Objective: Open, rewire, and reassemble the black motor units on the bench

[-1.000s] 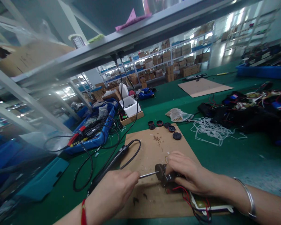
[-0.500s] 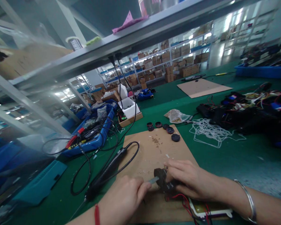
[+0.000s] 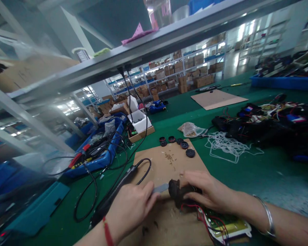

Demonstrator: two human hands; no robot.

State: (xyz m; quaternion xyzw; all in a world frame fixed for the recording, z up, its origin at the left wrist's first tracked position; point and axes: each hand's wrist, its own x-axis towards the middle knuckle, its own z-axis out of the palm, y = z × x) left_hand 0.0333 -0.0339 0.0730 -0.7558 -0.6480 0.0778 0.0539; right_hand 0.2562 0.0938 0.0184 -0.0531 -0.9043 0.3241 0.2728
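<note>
My left hand (image 3: 133, 205) is closed around a flat grey blade-like tool (image 3: 161, 188), which points right. The tip of this tool lies at the left edge of a black plastic part (image 3: 175, 192); whether they touch I cannot tell. My right hand (image 3: 207, 191) grips the black part from the right, fingers over its top and thumb in front. Red and black wires (image 3: 204, 218) run below it towards a green circuit board (image 3: 222, 223) in a white frame, partly under my right wrist. Beneath both hands lies a cardboard sheet (image 3: 151, 165).
Small brass-coloured screws (image 3: 169, 157) and several round black caps (image 3: 190, 153) lie beyond my hands. A black corded tool (image 3: 118, 186) is at the left, near a blue bin (image 3: 110, 153). White cord (image 3: 226, 147) and a dark wired heap (image 3: 267, 126) are right. A shelf (image 3: 133, 51) spans overhead.
My left hand has drawn the grey tool slightly left and away from me. The black part is turned a little in my right hand, and more of the circuit board shows.
</note>
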